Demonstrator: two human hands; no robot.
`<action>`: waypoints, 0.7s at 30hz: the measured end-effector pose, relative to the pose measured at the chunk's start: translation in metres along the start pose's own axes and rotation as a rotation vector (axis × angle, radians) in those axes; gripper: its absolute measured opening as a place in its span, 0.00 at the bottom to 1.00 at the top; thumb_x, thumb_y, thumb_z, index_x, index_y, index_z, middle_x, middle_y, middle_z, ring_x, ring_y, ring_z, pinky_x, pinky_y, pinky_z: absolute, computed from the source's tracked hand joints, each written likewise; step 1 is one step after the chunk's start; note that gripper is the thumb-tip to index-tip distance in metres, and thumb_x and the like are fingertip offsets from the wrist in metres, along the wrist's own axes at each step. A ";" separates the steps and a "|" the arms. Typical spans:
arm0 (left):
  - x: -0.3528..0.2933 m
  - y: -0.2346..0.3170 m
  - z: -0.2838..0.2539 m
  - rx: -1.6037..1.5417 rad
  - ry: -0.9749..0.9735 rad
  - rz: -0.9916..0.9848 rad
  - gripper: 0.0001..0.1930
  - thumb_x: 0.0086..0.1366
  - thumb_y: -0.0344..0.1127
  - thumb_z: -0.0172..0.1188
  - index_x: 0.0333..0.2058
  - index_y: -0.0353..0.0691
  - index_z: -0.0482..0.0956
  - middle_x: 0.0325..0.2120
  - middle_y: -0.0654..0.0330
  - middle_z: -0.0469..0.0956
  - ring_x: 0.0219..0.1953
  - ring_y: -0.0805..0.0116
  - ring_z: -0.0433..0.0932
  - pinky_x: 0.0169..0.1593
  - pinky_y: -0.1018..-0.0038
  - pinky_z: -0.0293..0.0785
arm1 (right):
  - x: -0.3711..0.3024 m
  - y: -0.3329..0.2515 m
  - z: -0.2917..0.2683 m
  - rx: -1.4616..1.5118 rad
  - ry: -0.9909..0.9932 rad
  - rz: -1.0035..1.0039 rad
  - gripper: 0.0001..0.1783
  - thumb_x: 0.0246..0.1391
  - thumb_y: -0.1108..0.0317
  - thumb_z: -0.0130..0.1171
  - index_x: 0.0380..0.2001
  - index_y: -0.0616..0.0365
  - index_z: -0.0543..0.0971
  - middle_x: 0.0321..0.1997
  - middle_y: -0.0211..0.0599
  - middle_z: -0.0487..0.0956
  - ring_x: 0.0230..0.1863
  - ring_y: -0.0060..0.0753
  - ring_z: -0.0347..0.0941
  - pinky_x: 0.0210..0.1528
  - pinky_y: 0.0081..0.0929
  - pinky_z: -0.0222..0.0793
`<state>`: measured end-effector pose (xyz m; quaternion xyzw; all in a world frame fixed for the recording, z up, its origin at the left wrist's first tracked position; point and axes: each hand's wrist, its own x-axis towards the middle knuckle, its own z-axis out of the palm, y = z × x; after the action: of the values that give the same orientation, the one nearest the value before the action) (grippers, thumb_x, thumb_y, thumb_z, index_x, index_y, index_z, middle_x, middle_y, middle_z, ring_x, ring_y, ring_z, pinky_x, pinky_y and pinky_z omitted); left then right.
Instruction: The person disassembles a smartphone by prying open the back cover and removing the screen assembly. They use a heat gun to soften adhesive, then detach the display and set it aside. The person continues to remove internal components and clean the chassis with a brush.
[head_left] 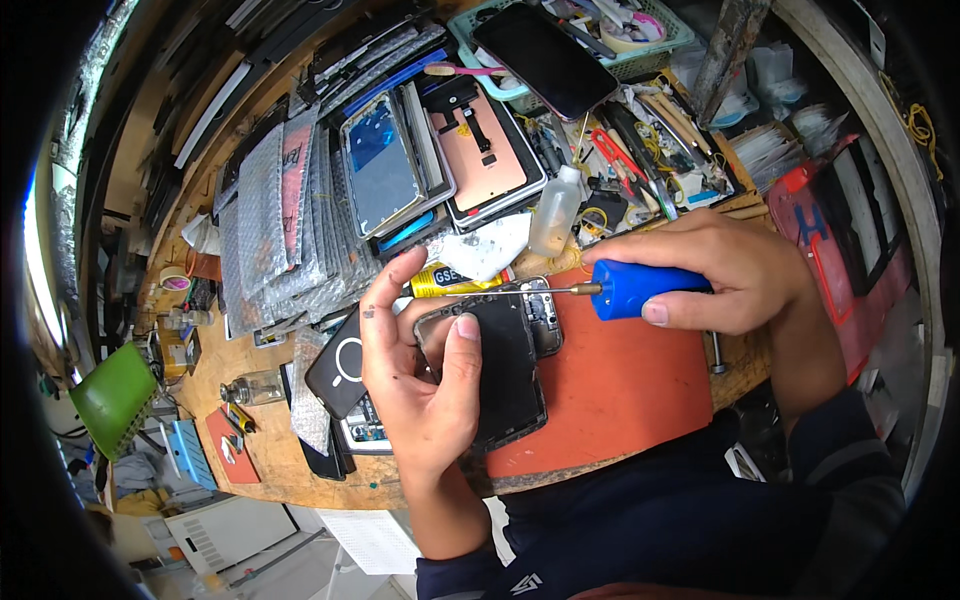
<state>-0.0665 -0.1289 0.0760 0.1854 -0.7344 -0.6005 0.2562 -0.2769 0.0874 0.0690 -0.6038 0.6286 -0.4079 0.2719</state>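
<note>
My right hand (725, 270) is wrapped round a blue-handled tool (640, 290) with a brass collar and a long thin metal shaft. The shaft points left, crossing above the top edge of a dark, flat rectangular device panel (510, 370) with a raised rim. My left hand (420, 380) grips this panel by its left side, thumb on its face; the shaft's tip is by the left fingers. Behind the panel lies an opened phone (541, 315) with its inner parts showing. Left of my wrist, a dark phone back with a white ring (343, 370) leans over another opened device (365, 430).
An orange-red mat (620, 390) covers the bench's front. Behind stand a clear bottle (556, 212), a yellow tube (455, 280) and stacked screens (385, 170). Bubble-wrapped panels (280, 220) fill the left. Hand tools (620, 155) crowd a tray; a glass jar (252, 388) lies left.
</note>
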 end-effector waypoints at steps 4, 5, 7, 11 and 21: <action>0.000 -0.008 0.004 0.002 0.036 0.033 0.34 0.71 0.22 0.62 0.72 0.31 0.57 0.40 0.58 0.82 0.38 0.82 0.77 0.45 0.86 0.70 | 0.002 -0.004 0.011 0.064 0.037 -0.016 0.32 0.67 0.57 0.62 0.66 0.69 0.72 0.51 0.58 0.84 0.48 0.55 0.84 0.51 0.42 0.77; 0.000 -0.010 0.004 0.027 0.044 0.050 0.34 0.72 0.22 0.62 0.72 0.31 0.57 0.41 0.58 0.82 0.39 0.81 0.77 0.46 0.86 0.70 | 0.003 -0.005 0.015 0.079 0.053 -0.036 0.32 0.67 0.57 0.61 0.66 0.69 0.72 0.52 0.58 0.84 0.49 0.56 0.84 0.52 0.42 0.77; 0.004 -0.011 0.009 0.066 0.107 0.103 0.35 0.73 0.26 0.63 0.73 0.31 0.57 0.32 0.67 0.78 0.32 0.86 0.70 0.38 0.88 0.62 | 0.007 -0.008 0.017 0.185 0.001 -0.001 0.32 0.68 0.57 0.60 0.66 0.69 0.71 0.53 0.57 0.84 0.50 0.56 0.84 0.53 0.42 0.77; 0.005 -0.016 0.006 0.024 0.118 0.147 0.36 0.77 0.27 0.57 0.76 0.33 0.50 0.35 0.63 0.80 0.33 0.83 0.71 0.40 0.86 0.63 | 0.009 -0.008 0.027 0.223 -0.052 0.055 0.32 0.69 0.56 0.60 0.66 0.70 0.71 0.53 0.58 0.83 0.50 0.54 0.84 0.54 0.41 0.77; 0.003 -0.016 0.004 -0.059 0.035 0.156 0.38 0.78 0.25 0.51 0.77 0.34 0.39 0.53 0.47 0.79 0.49 0.72 0.78 0.51 0.79 0.71 | 0.010 -0.014 0.028 0.296 -0.064 0.160 0.33 0.70 0.56 0.59 0.66 0.73 0.71 0.53 0.60 0.83 0.52 0.55 0.83 0.55 0.42 0.77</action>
<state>-0.0721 -0.1311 0.0608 0.1304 -0.7240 -0.5968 0.3203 -0.2477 0.0736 0.0678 -0.5178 0.5988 -0.4535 0.4094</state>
